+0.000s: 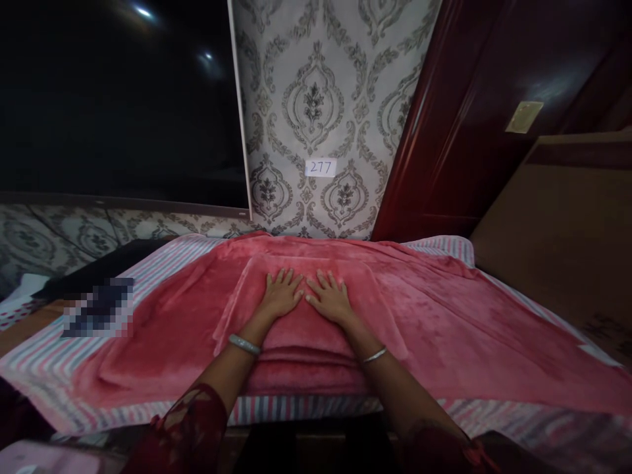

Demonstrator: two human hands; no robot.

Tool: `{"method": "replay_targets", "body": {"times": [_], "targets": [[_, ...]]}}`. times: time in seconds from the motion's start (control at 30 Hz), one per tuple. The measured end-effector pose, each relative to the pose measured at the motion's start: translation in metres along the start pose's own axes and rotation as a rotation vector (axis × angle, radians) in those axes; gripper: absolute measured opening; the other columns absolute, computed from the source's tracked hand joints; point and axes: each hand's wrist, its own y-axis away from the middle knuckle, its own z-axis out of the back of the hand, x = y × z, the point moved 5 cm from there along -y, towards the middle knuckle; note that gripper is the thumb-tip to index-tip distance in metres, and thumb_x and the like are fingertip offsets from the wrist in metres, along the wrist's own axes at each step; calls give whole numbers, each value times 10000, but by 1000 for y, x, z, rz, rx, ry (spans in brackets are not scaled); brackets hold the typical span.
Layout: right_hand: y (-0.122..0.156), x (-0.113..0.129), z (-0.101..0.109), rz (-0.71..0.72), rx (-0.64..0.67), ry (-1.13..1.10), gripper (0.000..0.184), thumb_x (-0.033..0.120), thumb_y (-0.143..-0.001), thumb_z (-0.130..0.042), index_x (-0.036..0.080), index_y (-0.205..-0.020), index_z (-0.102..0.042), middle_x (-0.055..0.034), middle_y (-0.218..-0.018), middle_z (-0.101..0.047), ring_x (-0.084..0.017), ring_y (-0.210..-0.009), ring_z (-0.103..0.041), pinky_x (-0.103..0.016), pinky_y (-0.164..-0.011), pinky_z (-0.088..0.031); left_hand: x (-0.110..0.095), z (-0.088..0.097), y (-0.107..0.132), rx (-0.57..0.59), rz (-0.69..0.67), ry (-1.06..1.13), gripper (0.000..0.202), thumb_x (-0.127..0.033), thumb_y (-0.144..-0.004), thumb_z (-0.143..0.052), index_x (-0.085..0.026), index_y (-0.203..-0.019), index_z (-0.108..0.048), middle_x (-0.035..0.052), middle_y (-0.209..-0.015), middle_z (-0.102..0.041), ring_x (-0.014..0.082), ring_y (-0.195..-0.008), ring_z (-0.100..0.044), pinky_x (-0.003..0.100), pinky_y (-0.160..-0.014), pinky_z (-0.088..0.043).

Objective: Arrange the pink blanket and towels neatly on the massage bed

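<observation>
Squarely in the middle, a folded pink blanket (pixel 309 337) lies in a neat layered pad, its stacked folds showing along the near edge. Both palms rest flat on its top: the left hand (pixel 284 294) and the right hand (pixel 329 299) are fully open, fingers spread and pointing away, thumbs near each other, with nothing gripped in either. A bangle (pixel 245 344) circles the left wrist and a thinner bracelet (pixel 374 355) the right. Around and beneath the pad, pink plush fabric (pixel 444 329) spreads out to both sides, wrinkled toward the back, over a striped cloth (pixel 162 409). A pixelated dark object (pixel 101 308) sits at the left on the stripes. Beyond stand a patterned wall (pixel 313 99) bearing a "277" label (pixel 320 167), a dark television (pixel 118 105) at left, and a cardboard box (pixel 563 230) at right.
</observation>
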Motion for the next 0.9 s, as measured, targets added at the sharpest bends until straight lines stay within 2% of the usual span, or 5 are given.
{"method": "replay_targets", "body": {"times": [0.33, 0.5, 0.63, 0.77, 0.9], "targets": [[100, 5, -15, 149, -41, -53, 537, 471, -1010, -396, 331, -1528, -392, -22, -1631, -275, -330, -1515, -169, -619, -1183, -152, 0, 3, 0, 0, 18, 8, 583, -437, -983, -375, -244, -1533, -372, 130, -1629, -269, 368, -1505, -212, 670, -1174, -160], [136, -1, -5, 273, -128, -146, 481, 387, -970, -499, 262, -1431, -554, -68, -1493, -509, -306, -1407, -428, -507, -1143, -354, -3, 10, 4, 9, 21, 30, 596, -476, -986, -376, -245, -1535, -362, 133, -1632, -261, 362, -1511, -195, 656, -1181, -143], [106, -25, 37, 222, -271, -212, 435, 354, -1004, -386, 202, -1294, -673, -97, -1261, -693, -259, -1157, -646, -406, -1018, -488, -27, 17, 20, 22, -123, 114, 637, -566, -963, -404, -265, -1524, -385, 135, -1638, -245, 352, -1519, -165, 640, -1191, -129], [43, -55, 64, -21, -389, -72, 545, 358, -1006, -385, 177, -1519, -419, -109, -1564, -409, -272, -1458, -336, -476, -1181, -282, -53, 14, 40, 27, -220, 110, 679, -603, -929, -462, -272, -1518, -397, 145, -1640, -230, 365, -1519, -162, 657, -1186, -131], [7, -78, 41, -252, -210, 2, 613, 496, -1018, -356, 261, -1580, -280, -92, -1653, -207, -346, -1519, -131, -593, -1177, -185, -57, 3, 49, 24, -172, 89, 659, -585, -949, -434, -290, -1535, -360, 130, -1631, -264, 355, -1517, -178, 679, -1175, -145]]}}
